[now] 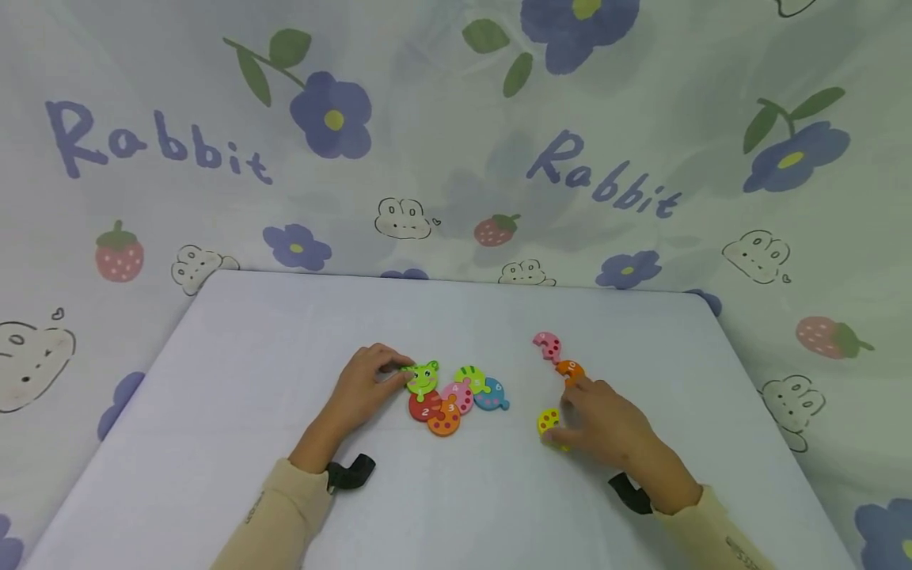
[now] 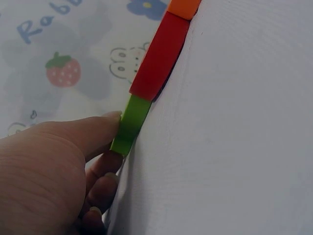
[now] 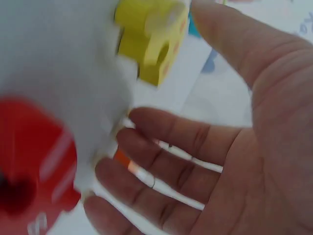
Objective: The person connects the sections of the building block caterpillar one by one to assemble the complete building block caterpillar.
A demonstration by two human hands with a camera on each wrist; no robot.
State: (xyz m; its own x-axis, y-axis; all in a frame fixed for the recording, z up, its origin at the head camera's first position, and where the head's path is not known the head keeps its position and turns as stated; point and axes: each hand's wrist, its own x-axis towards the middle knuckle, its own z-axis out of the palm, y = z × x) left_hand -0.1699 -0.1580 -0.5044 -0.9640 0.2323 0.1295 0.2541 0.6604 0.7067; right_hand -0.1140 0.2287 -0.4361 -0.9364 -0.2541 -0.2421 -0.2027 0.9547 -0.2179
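My left hand [image 1: 363, 384] pinches the green caterpillar-head puzzle piece [image 1: 423, 378] at its left edge; in the left wrist view the thumb touches the green side [image 2: 129, 125]. Joined to that head is a curved row of numbered pieces: red [image 1: 423, 405], orange [image 1: 445, 419], pink [image 1: 459, 397], green [image 1: 468, 377] and blue [image 1: 490, 394]. My right hand [image 1: 609, 423] has its fingers spread over loose pieces, its thumb at a yellow spotted piece [image 1: 548, 422]. A red piece [image 3: 34, 161] shows beneath it only in the right wrist view.
Beyond the right fingertips lie an orange piece [image 1: 570, 370] and a pink piece [image 1: 548, 346], close together. A white-covered table [image 1: 285, 317] carries everything, and a printed rabbit-and-flower cloth [image 1: 427, 119] hangs behind its back edge.
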